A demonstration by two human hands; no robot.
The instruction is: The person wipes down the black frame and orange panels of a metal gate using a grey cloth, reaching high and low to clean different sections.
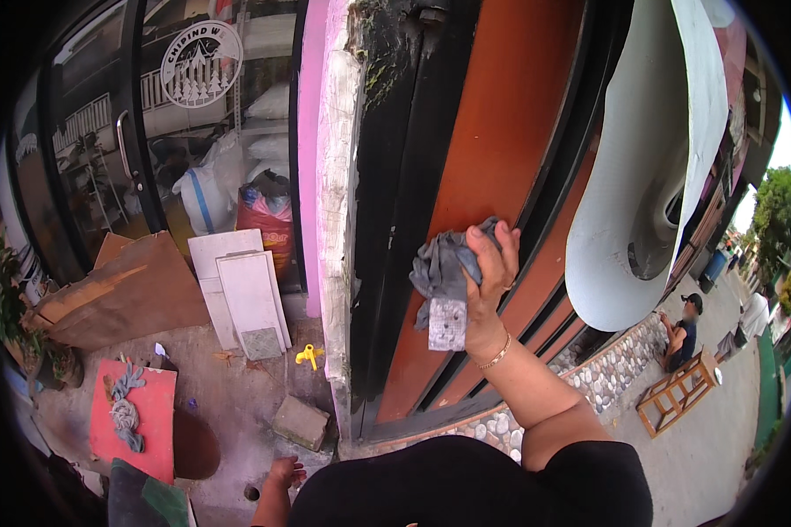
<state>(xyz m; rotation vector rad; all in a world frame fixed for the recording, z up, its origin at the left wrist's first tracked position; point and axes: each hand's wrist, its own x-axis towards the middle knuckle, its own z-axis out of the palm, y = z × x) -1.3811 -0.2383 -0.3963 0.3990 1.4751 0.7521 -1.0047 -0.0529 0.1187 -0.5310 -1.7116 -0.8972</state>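
My right hand point(492, 272) is raised to the wall and presses a crumpled grey cloth point(444, 263) against an orange panel point(492, 123) framed by black strips point(413, 149). A pale, patterned end of the cloth hangs below the palm. My fingers bend around its right side and upper edge, with the tips pointing up. Low at my left side, my left hand point(284, 474) hangs above the floor, away from the wall. Its fingers are loosely apart and nothing shows in them.
A large curved white sheet point(633, 176) juts out right of the panel. White boards point(250, 303) and a brown board point(132, 299) lean by the glass door. A stone block point(301, 422) and a red board point(154, 439) with rags lie left. A person point(681, 338) sits near a wooden stool point(677, 395).
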